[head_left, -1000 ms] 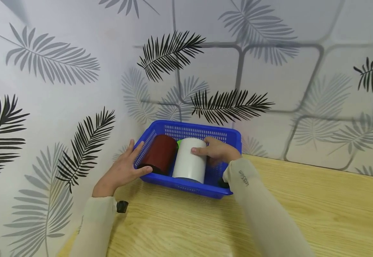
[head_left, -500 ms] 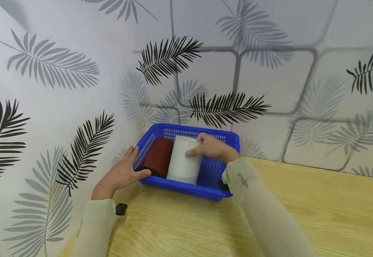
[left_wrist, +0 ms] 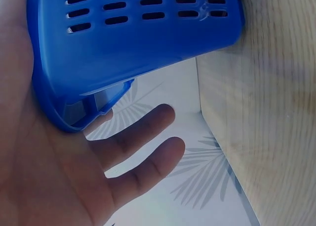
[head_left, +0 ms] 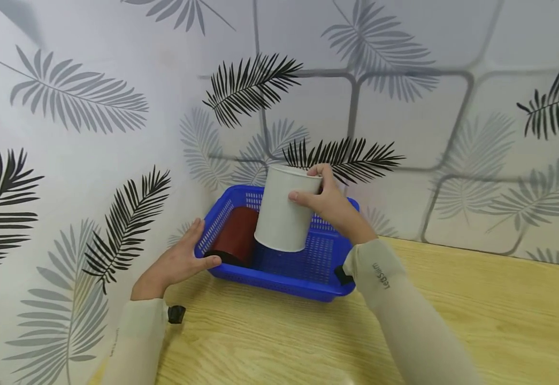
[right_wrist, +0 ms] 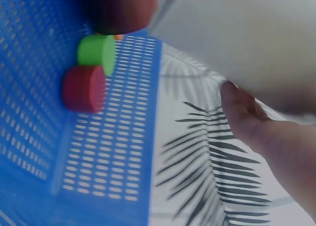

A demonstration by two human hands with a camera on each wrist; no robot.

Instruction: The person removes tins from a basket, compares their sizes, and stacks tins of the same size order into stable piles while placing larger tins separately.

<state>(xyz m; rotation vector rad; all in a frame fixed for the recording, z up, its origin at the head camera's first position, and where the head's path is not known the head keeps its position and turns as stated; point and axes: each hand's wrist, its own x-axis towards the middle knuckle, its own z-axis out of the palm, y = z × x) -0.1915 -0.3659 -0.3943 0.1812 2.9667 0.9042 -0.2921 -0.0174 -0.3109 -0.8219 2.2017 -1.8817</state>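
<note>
In the head view, a white cylinder (head_left: 284, 214) is held by the right hand (head_left: 334, 206) above the floor of a blue basket (head_left: 279, 283), and it is seen slightly tilted. The grip of this hand is clamped on the upper part of the cylinder: the thumb is pressed on the side, and fingers are placed at the top edge. A dark red cylinder (head_left: 237, 235) is laid on its side in the left part of the basket. The left hand (head_left: 178, 264) is rested on the left side of the basket; its grip is apart, with the thumb and the fingers spread. The basket is set on a wooden desk (head_left: 240, 337), near a wall (head_left: 404, 117) which is decorated with leaves. Both forearms are covered by light sleeves (head_left: 139, 331). In the left wrist view, the corner of the basket is touched by the palm, and two fingers are clearly seen stretched outside it. In the right wrist view, the white cylinder is shown close and blurred, with a finger put against it. Inside the basket, a green round block (right_wrist: 96, 53) and a red round block (right_wrist: 84, 89) are seen beside each other, near the slotted wall; a small orange piece (right_wrist: 118, 37) is partly hidden behind the green one.
</note>
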